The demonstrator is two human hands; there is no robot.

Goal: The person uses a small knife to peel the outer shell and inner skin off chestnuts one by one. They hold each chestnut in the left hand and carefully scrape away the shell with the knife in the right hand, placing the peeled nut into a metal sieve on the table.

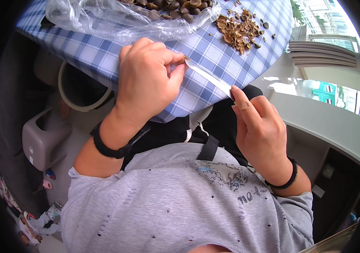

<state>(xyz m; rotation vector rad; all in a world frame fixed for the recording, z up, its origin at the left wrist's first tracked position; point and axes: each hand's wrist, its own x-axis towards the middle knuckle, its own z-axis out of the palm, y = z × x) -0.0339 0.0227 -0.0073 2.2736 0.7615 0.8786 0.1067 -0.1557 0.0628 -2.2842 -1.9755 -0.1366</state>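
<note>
Between thumb and forefinger, my left hand pinches a small brown nut piece just above the table. A thin, pale knife blade reaches it, its tip at or touching the piece. My right hand grips the knife's other end by the table edge; its fingers hide the handle. Beyond my left hand lies a clear plastic bag, opened around many brown nuts. A heap of broken brown shells sits on the far right of the tablecloth, with a few dark nuts or pieces beside it.
A blue-and-white checked tablecloth covers the table and hangs over its near edge. Below left are a round dark bin with a pale rim and a plastic stool. A white ledge runs along the right, near windows.
</note>
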